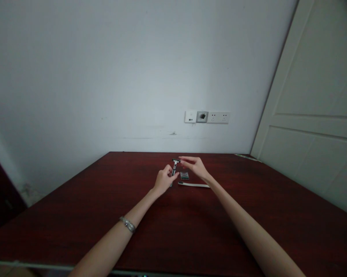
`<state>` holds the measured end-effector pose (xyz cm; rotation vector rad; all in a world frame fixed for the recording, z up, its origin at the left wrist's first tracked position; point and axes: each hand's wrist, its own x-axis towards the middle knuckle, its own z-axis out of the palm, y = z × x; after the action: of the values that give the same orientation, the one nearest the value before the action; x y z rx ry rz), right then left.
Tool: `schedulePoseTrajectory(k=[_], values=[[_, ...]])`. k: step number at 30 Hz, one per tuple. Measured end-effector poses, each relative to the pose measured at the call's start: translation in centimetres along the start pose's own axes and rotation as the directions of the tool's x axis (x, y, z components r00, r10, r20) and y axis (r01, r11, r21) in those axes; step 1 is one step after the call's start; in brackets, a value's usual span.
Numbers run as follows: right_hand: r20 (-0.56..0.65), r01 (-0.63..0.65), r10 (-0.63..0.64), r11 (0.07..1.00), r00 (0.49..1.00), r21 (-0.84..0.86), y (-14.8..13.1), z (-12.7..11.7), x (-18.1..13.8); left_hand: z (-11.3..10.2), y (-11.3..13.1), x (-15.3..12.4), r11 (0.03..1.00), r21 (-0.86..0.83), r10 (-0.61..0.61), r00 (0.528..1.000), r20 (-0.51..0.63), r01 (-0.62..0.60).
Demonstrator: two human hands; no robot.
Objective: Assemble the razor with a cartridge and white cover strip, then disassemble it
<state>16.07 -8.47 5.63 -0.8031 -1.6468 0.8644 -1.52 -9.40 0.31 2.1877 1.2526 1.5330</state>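
Note:
My left hand is closed around the handle of a metal safety razor, which it holds upright over the dark red table. My right hand reaches in from the right, its fingers pinched at the razor's head. Just below that hand a small dark blade pack lies on the table. A flat white strip-like tool lies beside it, partly behind my right wrist. A metal bracelet sits on my left forearm.
The table runs back to a white wall with a row of sockets. A white door stands at the right, close to the table's right edge. A dark piece of furniture stands at the far left.

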Motion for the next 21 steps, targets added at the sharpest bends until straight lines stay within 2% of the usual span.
schedulePoseTrajectory(k=[2, 5, 7, 10, 15, 18, 21], values=[[-0.03, -0.017, 0.018, 0.999, 0.999, 0.033, 0.0, -0.3, 0.1, -0.2, -0.1, 0.1, 0.999, -0.032, -0.026, 1.0, 0.015, 0.026], [-0.078, -0.048, 0.05, 0.998, 0.996, 0.031, 0.4, -0.7, 0.3, -0.7, -0.1, 0.5, 0.97, -0.207, -0.111, 0.991, 0.074, 0.124], [-0.113, -0.086, 0.079, 0.995, 0.99, -0.053, 0.8, -0.8, 0.4, -0.9, -0.1, 1.0, 0.925, -0.334, -0.159, 0.983, 0.09, 0.18], [-0.138, -0.12, 0.085, 0.955, 0.987, -0.273, 1.3, -0.7, 0.3, -1.1, -0.3, 1.8, 0.86, -0.457, -0.214, 0.974, 0.081, 0.226], [0.019, -0.03, 0.051, 0.811, 0.999, -0.584, 0.9, 0.6, -0.5, -1.2, -0.9, 2.6, 0.752, -0.562, -0.312, 0.937, 0.157, 0.344], [0.114, 0.037, 0.059, 0.719, 0.992, -0.694, 0.0, 2.0, -1.2, -1.3, -0.5, 2.4, 0.717, -0.561, -0.361, 0.909, 0.209, 0.414], [0.131, 0.032, 0.111, 0.633, 0.985, -0.774, -0.6, 3.4, -1.8, -1.5, 0.3, 2.1, 0.661, -0.579, -0.398, 0.877, 0.268, 0.477]])
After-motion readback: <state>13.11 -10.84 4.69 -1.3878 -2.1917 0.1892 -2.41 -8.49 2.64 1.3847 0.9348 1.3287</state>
